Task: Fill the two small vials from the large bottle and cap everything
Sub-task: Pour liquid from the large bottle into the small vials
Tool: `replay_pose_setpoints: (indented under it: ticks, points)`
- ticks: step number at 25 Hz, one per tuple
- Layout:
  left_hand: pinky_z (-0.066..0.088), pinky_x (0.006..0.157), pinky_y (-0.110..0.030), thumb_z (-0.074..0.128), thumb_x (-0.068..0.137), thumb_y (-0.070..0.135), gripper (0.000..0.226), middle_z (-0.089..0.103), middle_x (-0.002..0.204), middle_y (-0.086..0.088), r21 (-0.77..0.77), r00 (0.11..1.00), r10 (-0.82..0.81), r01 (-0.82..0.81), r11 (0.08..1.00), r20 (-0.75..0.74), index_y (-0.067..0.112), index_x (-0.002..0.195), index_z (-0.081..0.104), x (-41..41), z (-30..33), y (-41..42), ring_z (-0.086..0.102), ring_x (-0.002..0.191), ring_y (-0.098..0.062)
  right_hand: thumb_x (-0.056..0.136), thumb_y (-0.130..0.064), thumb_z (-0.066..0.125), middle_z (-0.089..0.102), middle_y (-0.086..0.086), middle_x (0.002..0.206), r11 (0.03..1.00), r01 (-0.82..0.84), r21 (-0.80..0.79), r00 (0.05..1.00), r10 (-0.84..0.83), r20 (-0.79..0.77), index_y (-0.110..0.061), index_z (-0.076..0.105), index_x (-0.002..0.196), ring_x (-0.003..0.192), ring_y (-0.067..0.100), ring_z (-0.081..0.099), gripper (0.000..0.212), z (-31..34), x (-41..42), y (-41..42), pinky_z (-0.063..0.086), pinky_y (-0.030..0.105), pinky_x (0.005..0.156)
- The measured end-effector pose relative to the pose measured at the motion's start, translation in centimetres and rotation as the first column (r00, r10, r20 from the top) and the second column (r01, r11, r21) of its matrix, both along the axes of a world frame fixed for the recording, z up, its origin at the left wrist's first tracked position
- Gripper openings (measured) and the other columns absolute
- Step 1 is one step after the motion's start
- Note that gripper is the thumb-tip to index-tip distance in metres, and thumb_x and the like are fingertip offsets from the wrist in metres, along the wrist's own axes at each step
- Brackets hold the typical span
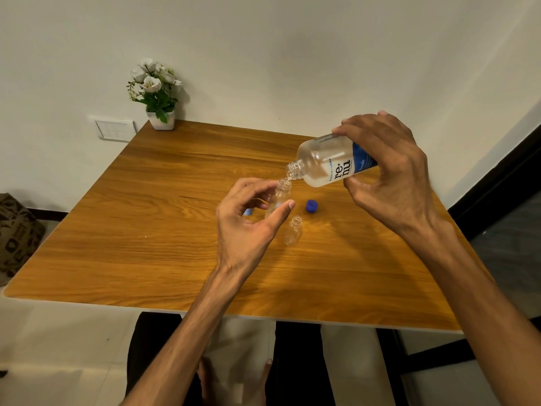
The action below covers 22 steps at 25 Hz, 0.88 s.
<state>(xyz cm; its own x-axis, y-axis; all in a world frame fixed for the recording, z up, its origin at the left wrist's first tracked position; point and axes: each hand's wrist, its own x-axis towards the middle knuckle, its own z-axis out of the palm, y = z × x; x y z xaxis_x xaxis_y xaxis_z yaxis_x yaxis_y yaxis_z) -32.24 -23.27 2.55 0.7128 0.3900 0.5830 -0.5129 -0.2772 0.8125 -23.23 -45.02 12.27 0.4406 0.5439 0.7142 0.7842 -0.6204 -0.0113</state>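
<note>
My right hand (386, 174) grips the large clear bottle (325, 165) with its blue label. The bottle is tilted, its open mouth pointing down-left, and liquid runs from it into a small clear vial (279, 199). That vial is held up off the table by my left hand (248, 218), between thumb and fingers. A second small vial (293, 231) stands upright and uncapped on the wooden table (146, 230), just right of my left hand. A dark blue cap (312, 206) lies on the table behind it. A light blue cap (248, 211) shows partly behind my left hand.
A white pot of artificial flowers (159, 95) stands at the table's far left corner against the wall. A patterned bag (17, 232) sits on the floor to the left. My legs show below the table's near edge.
</note>
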Motion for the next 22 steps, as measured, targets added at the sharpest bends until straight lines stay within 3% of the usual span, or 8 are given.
replay_pose_setpoints:
  ticks: [10, 22]
  points:
    - [0.059, 0.075, -0.026, 0.092, 0.078, 0.010, 0.036, 0.071, 0.104, -0.003, 0.012, 1.000, 0.010, -0.009, 1.000, -0.010, 0.009, 0.110, 0.076, 0.05, -0.35, 0.11, 0.069, 0.090, -0.016, 0.078, -0.005, 0.075, 0.065, 0.014, 0.141, 1.000, 0.002, -0.015, 1.000, -0.002, 0.008, -0.007, 0.064, 0.139, 0.137, 0.030, 0.056, 0.062, 0.16, 0.01, -0.01, 0.035, 0.049, 0.124]
    - [0.060, 0.077, -0.027, 0.092, 0.078, 0.013, 0.037, 0.072, 0.106, -0.002, 0.029, 1.000, 0.012, -0.012, 1.000, -0.020, 0.015, 0.111, 0.075, -0.18, -0.29, 0.08, 0.070, 0.091, -0.016, 0.079, -0.007, 0.073, 0.065, 0.014, 0.140, 1.000, 0.000, -0.018, 1.000, 0.000, 0.016, -0.006, 0.065, 0.138, 0.136, 0.032, 0.056, 0.059, 0.22, -0.07, 0.02, 0.036, 0.048, 0.124]
